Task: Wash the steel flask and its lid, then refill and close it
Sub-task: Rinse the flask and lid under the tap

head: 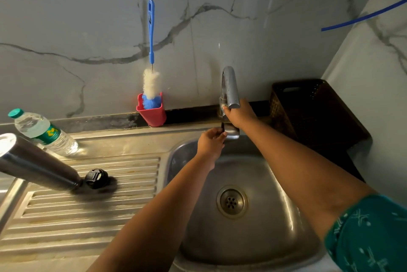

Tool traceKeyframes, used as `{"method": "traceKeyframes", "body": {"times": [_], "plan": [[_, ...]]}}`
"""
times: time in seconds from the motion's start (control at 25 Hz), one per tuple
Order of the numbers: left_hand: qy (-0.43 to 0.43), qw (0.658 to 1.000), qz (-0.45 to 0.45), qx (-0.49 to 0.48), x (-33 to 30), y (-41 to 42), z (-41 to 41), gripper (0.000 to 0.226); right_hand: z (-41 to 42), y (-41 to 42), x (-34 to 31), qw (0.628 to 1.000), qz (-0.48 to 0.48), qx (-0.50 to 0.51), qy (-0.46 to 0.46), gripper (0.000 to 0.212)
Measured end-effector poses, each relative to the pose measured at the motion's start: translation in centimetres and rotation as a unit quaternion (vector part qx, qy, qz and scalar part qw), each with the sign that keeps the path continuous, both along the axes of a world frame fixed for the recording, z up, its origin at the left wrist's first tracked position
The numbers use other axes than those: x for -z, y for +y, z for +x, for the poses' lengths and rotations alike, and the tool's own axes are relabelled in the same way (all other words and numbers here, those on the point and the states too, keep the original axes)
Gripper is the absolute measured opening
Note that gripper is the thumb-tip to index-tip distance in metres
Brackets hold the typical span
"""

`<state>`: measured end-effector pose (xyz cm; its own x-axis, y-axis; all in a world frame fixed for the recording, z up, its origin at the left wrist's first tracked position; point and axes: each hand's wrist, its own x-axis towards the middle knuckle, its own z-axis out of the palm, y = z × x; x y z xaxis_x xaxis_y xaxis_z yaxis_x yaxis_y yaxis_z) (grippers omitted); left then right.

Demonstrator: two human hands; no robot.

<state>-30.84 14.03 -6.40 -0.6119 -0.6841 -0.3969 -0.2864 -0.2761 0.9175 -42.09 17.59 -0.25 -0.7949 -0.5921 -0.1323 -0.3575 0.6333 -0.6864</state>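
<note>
A: Forearms fill the lower frame, both reaching up over the sink [275, 238] toward frame centre. Right hand [239, 114] sits on the tap [230, 86] base, fingers curled round the lever area, thumb on the stem.

B: And left hand [210, 140]?

A: Just below the spout, fingers bent, pinching a small dark-and-steel piece. Looks like the lid [229, 132], tho can't confirm, it's half hidden. No water visible yet.

B: So the step is rinsing that piece?

A: My read, yes. Do it well: ease the tap open slowly w/ the right, keep the piece right under the spout, low in the basin so splash stays in. Turn it so water reaches inside the rim.

B: Flask?

A: Steel flask [37, 164] is left-centre, on the ribbed drainer, tilted by the wide lens, well apart from the hands, black cap-like thing [97, 178] at its base. Plastic water bottle [44, 132] behind it, upper left. Bottle brush [151, 80] in a red holder [152, 111] near the wall, handy for the flask's inside later.
</note>
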Motion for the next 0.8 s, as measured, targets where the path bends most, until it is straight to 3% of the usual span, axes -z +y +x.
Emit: {"method": "traceKeyframes", "body": {"times": [0.12,0.56,0.72,0.8], "plan": [[0.005,1.0,0.0,0.003,0.0,0.0,0.0,0.024,-0.1,0.2,0.2,1.0,0.008,-0.007,0.006,0.019],[-0.005,1.0,0.002,0.017,0.7,0.3,0.7,0.016,-2.6,-1.7,2.6,0.987,0.1,-0.118,0.044,0.031],[-0.018,0.999,0.002,0.026,1.6,0.4,1.1,0.008,-1.2,-0.5,3.4,0.999,0.027,-0.022,-0.006,0.022],[-0.012,1.0,-0.002,0.024,2.0,0.2,1.6,0.011,1.8,1.8,5.1,1.0,0.009,-0.001,0.017,0.035]]}}
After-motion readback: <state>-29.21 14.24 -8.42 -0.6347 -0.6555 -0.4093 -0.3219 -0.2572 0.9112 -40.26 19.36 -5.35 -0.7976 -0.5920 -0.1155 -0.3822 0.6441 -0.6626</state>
